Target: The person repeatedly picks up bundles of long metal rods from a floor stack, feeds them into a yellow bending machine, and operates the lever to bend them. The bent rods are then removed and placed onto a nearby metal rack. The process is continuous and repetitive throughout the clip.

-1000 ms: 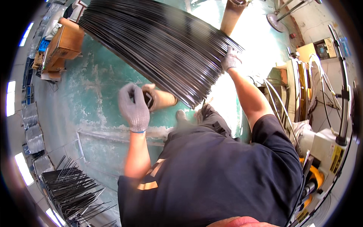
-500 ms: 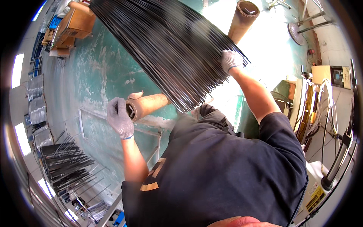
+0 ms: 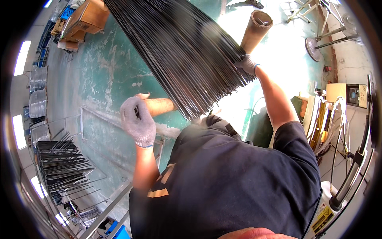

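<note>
A wide layer of thin black rods (image 3: 179,51) slants from the far left toward me, its uneven near ends fanned out before my body. At its right edge my right hand (image 3: 247,65), in a whitish knit glove, is closed around the outermost rods. My left hand (image 3: 137,121), gloved alike, is at the mouth of a brown cardboard tube (image 3: 160,106) left of the rods. Its fingers are curled, with a dark gap between them; what they hold, if anything, is hidden. A second cardboard tube (image 3: 256,30) sticks out beyond the rods at the right, a metal piece inside its mouth.
Green worn floor (image 3: 107,75) lies below. More black rods (image 3: 59,163) rest on a rack at the lower left. A cardboard box (image 3: 85,20) stands far left. At right are a beige control box (image 3: 336,93), hoses and a stand with a round base (image 3: 313,49).
My left hand has moved slightly right and its fingers have curled in over the tube's mouth. My right hand has shifted a little right along the rods' edge, and the near ends have spread slightly.
</note>
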`<state>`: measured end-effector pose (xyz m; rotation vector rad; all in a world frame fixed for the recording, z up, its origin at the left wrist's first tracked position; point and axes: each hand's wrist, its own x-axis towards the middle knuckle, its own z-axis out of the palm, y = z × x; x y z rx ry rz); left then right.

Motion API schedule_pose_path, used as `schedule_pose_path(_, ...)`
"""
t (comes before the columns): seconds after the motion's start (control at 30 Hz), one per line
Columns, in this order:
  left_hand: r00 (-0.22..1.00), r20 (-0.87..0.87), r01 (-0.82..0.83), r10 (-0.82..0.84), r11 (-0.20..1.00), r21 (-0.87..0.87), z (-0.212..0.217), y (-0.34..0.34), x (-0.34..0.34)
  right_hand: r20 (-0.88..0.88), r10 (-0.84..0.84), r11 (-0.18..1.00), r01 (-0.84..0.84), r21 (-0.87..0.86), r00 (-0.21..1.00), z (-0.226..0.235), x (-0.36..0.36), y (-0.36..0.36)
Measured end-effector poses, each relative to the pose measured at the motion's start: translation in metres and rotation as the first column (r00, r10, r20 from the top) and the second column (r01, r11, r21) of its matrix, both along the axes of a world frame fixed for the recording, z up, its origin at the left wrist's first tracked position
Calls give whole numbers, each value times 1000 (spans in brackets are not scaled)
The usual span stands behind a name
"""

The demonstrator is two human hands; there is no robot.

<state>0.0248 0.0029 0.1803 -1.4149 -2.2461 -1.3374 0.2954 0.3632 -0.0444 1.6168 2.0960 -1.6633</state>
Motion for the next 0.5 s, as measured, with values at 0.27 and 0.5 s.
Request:
schedule_pose_path(0.27, 588, 796, 234, -143, 972, 2, -61, 13, 50, 72, -43, 996, 37, 80, 997, 87, 9, -57)
schedule_pose_path(0.5, -208, 975, 294, -75, 946, 135, -145, 73, 40, 410, 47, 969, -141, 202, 911, 141, 97, -230)
